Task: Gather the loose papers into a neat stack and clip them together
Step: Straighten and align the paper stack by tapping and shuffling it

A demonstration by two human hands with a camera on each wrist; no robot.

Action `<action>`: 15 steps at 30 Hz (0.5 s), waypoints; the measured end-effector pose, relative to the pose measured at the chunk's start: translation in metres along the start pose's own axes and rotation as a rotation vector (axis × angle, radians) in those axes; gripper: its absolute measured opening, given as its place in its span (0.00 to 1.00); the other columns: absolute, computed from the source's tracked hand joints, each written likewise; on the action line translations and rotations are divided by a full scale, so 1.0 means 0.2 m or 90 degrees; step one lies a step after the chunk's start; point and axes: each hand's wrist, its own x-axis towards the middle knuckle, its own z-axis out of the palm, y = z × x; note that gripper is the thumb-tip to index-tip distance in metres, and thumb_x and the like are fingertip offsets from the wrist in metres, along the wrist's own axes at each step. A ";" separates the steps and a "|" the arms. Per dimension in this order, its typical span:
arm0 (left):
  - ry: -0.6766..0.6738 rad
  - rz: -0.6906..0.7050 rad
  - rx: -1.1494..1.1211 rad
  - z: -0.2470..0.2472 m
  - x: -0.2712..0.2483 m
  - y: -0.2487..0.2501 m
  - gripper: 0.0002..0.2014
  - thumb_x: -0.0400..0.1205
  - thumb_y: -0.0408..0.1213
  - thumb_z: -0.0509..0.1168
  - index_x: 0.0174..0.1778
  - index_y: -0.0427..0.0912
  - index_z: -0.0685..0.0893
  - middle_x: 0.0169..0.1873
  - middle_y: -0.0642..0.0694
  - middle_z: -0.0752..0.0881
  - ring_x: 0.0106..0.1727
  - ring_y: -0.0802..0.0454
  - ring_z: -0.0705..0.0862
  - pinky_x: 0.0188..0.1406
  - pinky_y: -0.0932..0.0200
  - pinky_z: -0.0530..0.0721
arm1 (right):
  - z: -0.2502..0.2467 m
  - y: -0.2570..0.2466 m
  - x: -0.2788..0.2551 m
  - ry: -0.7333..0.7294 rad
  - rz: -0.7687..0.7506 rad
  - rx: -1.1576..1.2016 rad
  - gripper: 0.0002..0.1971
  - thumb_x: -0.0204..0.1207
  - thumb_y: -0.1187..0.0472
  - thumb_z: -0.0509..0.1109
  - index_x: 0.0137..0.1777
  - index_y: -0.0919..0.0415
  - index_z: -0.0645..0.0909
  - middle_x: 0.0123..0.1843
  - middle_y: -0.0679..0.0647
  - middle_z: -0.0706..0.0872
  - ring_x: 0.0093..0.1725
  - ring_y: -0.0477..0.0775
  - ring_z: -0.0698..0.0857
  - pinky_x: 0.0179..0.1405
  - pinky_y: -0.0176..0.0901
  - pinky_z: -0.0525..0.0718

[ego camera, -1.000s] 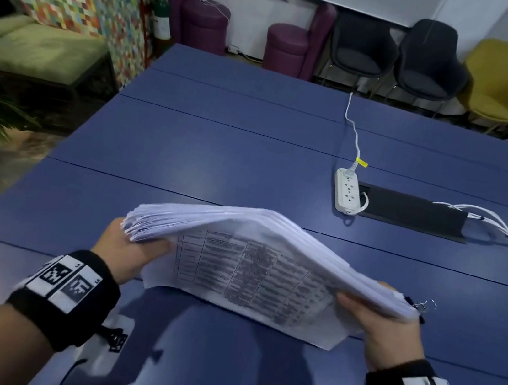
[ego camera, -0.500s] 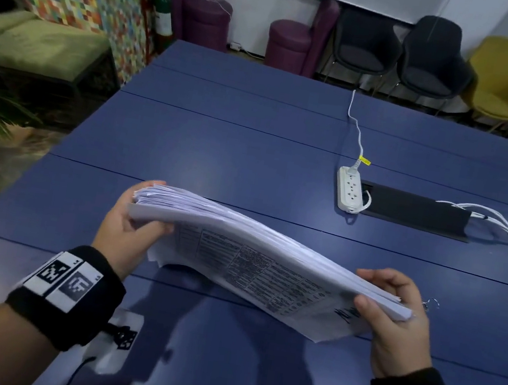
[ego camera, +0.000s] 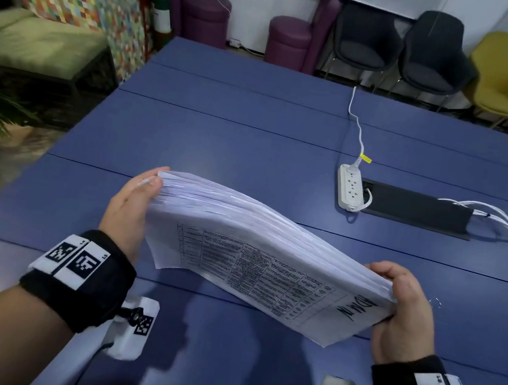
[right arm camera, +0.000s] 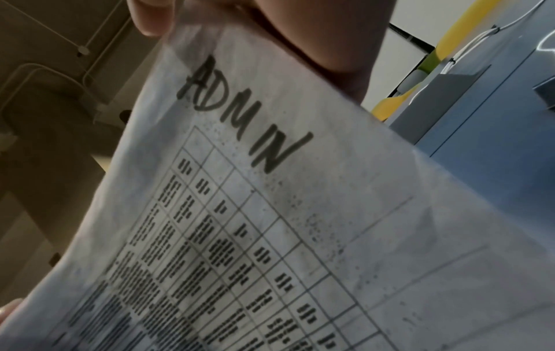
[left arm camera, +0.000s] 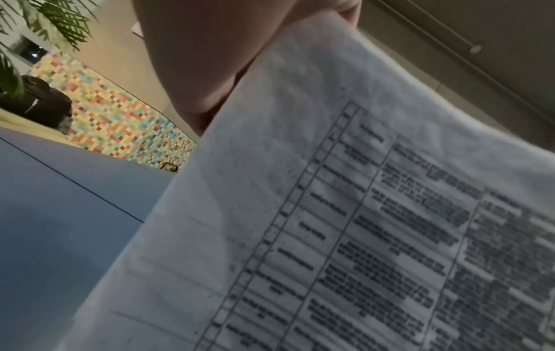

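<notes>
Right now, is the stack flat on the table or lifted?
Lifted and tilted. The stack is held at both ends, left hand higher than right hand, table visible beneath.

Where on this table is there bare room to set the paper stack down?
Bare blue table lies left of the power strip and just beneath the paper stack. It is crowded at right: power strip, black cable tray, white cables, and a binder clip beside the right hand.
</notes>
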 end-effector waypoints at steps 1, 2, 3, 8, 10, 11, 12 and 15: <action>-0.005 -0.001 0.009 0.00 0.00 -0.01 0.18 0.64 0.54 0.62 0.45 0.51 0.85 0.45 0.53 0.87 0.50 0.59 0.85 0.52 0.60 0.79 | 0.00 0.01 0.00 0.009 0.001 -0.009 0.09 0.64 0.53 0.63 0.30 0.50 0.85 0.30 0.43 0.88 0.29 0.40 0.84 0.26 0.27 0.80; -0.004 0.001 0.016 0.00 0.00 -0.02 0.16 0.62 0.53 0.63 0.41 0.50 0.84 0.40 0.54 0.86 0.44 0.62 0.84 0.48 0.62 0.77 | 0.00 0.02 0.01 0.019 0.002 -0.020 0.11 0.65 0.56 0.62 0.29 0.50 0.85 0.28 0.43 0.87 0.28 0.39 0.83 0.26 0.27 0.79; 0.003 0.004 0.025 0.00 0.01 -0.02 0.15 0.61 0.53 0.63 0.37 0.50 0.83 0.36 0.54 0.84 0.38 0.65 0.82 0.45 0.62 0.76 | 0.00 0.02 0.01 0.028 0.002 -0.026 0.12 0.67 0.58 0.61 0.28 0.51 0.85 0.27 0.43 0.87 0.27 0.39 0.82 0.26 0.27 0.78; 0.010 0.022 -0.007 -0.01 0.02 -0.03 0.13 0.62 0.51 0.62 0.35 0.48 0.82 0.38 0.48 0.84 0.42 0.52 0.80 0.45 0.56 0.75 | -0.01 0.04 0.03 0.057 0.014 -0.017 0.23 0.78 0.72 0.56 0.27 0.54 0.83 0.25 0.43 0.86 0.26 0.39 0.82 0.25 0.25 0.78; 0.022 0.027 0.009 0.00 0.03 -0.03 0.10 0.64 0.48 0.64 0.35 0.46 0.83 0.35 0.52 0.86 0.41 0.53 0.80 0.43 0.59 0.76 | -0.01 0.03 0.03 0.063 0.022 -0.018 0.20 0.78 0.73 0.56 0.30 0.55 0.81 0.26 0.43 0.86 0.26 0.39 0.82 0.25 0.25 0.78; 0.031 0.025 0.013 0.00 0.03 -0.03 0.08 0.65 0.44 0.64 0.34 0.46 0.83 0.33 0.56 0.86 0.40 0.54 0.80 0.41 0.60 0.76 | -0.01 0.03 0.04 0.068 0.026 -0.019 0.20 0.78 0.73 0.56 0.30 0.56 0.80 0.26 0.43 0.86 0.26 0.38 0.82 0.25 0.25 0.78; 0.039 0.020 0.013 0.01 0.04 -0.03 0.06 0.67 0.42 0.62 0.33 0.47 0.83 0.30 0.58 0.87 0.40 0.55 0.80 0.41 0.61 0.75 | -0.01 0.03 0.04 0.070 0.028 -0.021 0.20 0.77 0.73 0.56 0.29 0.55 0.80 0.26 0.43 0.86 0.26 0.38 0.81 0.25 0.26 0.78; 0.045 0.018 0.018 0.02 0.06 -0.02 0.06 0.68 0.41 0.60 0.32 0.48 0.82 0.29 0.58 0.87 0.40 0.54 0.79 0.41 0.60 0.74 | -0.02 0.05 0.04 0.060 0.008 -0.024 0.15 0.77 0.63 0.62 0.30 0.55 0.82 0.27 0.42 0.86 0.27 0.38 0.81 0.27 0.27 0.78</action>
